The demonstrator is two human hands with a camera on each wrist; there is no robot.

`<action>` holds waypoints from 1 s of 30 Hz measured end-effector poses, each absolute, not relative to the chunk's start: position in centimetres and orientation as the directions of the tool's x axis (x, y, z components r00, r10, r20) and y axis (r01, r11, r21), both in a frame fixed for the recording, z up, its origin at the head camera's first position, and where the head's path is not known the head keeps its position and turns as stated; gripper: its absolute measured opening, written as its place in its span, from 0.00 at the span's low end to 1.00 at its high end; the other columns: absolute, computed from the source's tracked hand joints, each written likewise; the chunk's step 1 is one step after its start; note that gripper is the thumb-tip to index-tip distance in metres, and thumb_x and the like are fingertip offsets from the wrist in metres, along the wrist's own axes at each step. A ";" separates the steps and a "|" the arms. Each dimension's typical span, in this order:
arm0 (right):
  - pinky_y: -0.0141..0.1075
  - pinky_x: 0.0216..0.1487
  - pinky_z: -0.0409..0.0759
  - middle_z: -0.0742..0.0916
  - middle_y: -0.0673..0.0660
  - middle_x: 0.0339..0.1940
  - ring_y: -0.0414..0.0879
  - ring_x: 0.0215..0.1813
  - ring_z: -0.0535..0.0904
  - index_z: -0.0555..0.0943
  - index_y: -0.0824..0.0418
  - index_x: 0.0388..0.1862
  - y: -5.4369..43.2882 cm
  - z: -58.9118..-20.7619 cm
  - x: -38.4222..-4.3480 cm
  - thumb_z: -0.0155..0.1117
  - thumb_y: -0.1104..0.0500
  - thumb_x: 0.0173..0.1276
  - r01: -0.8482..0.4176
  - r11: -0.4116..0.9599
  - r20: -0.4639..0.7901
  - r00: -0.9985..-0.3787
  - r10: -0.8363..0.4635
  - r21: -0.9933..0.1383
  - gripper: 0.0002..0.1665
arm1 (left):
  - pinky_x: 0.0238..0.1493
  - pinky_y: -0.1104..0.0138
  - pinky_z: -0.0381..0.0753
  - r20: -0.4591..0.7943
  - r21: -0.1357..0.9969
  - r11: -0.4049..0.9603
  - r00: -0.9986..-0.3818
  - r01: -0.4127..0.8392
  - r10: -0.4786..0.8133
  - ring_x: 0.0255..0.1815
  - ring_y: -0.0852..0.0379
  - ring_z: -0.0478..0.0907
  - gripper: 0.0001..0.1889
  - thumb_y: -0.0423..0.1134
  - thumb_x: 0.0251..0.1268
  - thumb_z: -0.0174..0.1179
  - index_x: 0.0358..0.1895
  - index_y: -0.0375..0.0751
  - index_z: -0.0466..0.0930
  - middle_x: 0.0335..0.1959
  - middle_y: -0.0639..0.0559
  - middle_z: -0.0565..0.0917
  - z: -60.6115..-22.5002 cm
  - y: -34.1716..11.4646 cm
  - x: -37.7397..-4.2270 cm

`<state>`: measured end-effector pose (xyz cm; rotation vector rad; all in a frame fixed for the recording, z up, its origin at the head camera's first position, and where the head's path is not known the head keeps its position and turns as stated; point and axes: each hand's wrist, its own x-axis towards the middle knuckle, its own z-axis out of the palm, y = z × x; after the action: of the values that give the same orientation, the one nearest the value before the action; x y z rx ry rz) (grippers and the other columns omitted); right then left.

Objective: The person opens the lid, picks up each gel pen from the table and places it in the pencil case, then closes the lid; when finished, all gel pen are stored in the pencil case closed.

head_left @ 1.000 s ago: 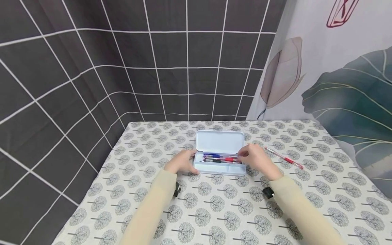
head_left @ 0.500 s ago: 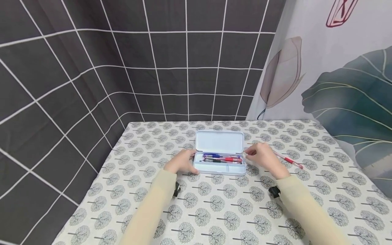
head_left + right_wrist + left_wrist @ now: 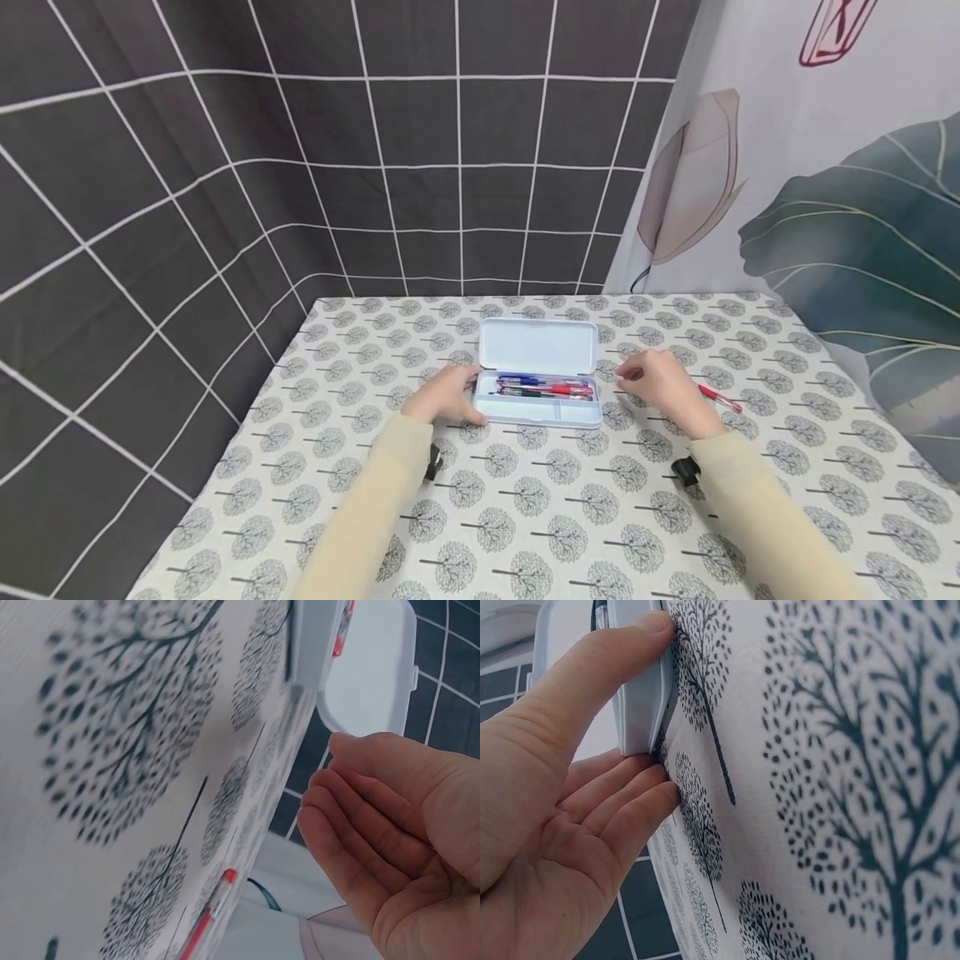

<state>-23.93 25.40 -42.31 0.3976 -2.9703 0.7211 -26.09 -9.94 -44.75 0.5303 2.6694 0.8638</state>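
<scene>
A pale blue pencil case (image 3: 538,346) lies on the table with its lid folded back. Several pens (image 3: 536,388), blue, red and dark green, fill its rear compartment. The left hand (image 3: 446,394) grips the case's left end; in the left wrist view its thumb lies on the front side of the case (image 3: 641,705) and its fingers at the back corner. Just right of the case, apart from it, the right hand (image 3: 666,392) hovers with loosely bent fingers and nothing between them. Beyond that hand lies a red pen (image 3: 722,399), partly hidden by it.
The table is covered with a tree-print cloth (image 3: 495,533). A dark grid-patterned curtain (image 3: 412,200) hangs behind and to the left, and a pale curtain with leaf prints (image 3: 862,267) hangs at the right.
The right hand has moved from the pens in the case out to the right, towards the red pen, covering more of it. The left hand and the case have stayed put.
</scene>
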 end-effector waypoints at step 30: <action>0.55 0.46 0.83 0.88 0.67 0.40 0.58 0.40 0.84 0.84 0.71 0.45 31.1 -42.4 -23.5 0.67 0.63 0.61 -0.138 0.885 0.062 -0.990 -0.123 -0.445 0.15 | 0.72 0.51 0.67 -0.151 0.592 0.760 -0.889 0.270 0.433 0.65 0.46 0.73 0.48 0.42 0.34 0.81 0.67 0.40 0.70 0.64 0.45 0.77 -44.6 -9.9 -26.1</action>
<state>-23.47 31.08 -42.39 0.2090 -3.0189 0.7166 -26.13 -9.93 -44.57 0.5473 2.6783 0.8383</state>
